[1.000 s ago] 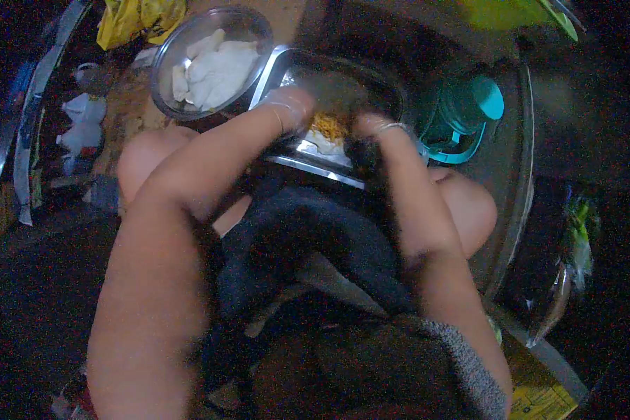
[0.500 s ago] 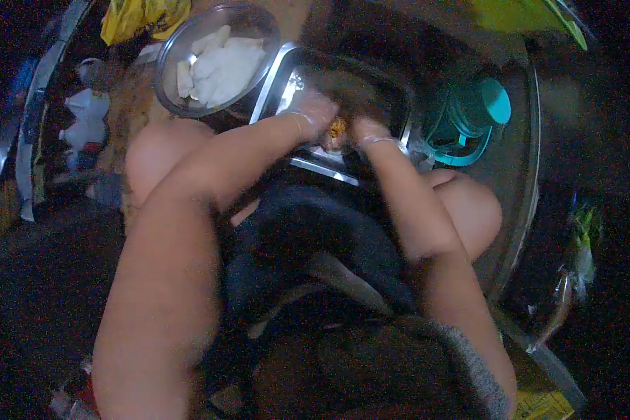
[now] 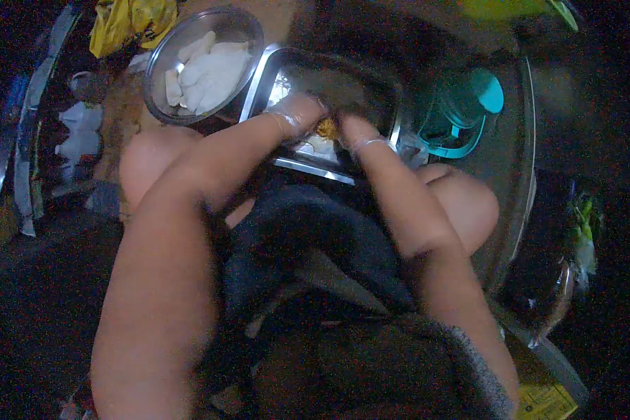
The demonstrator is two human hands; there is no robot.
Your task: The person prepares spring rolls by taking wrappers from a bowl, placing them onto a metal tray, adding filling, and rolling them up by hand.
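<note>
Over a rectangular metal tray (image 3: 313, 170), both hands come together in clear plastic gloves. My left hand (image 3: 299, 114) is closed at the left side of an orange-brown lump of food (image 3: 326, 129). From the right, my right hand (image 3: 357, 131) has its fingers curled against the same lump. The fingertips are mostly hidden behind the hands, and the dim, blurred picture does not show what kind of food it is. Something pale lies under the lump, near the tray's front wall.
Left of the tray stands a round metal bowl (image 3: 150, 89) with white pieces (image 3: 220, 73) in it. A turquoise-lidded clear container (image 3: 486, 91) is on the right. A yellow bag (image 3: 129, 28) lies at the back left. Green-topped vegetables (image 3: 584, 217) sit at far right.
The whole view has shifted, so tray and bowl appear slightly further left. The hands remain at the food lump, and more of its orange-brown part shows between them.
</note>
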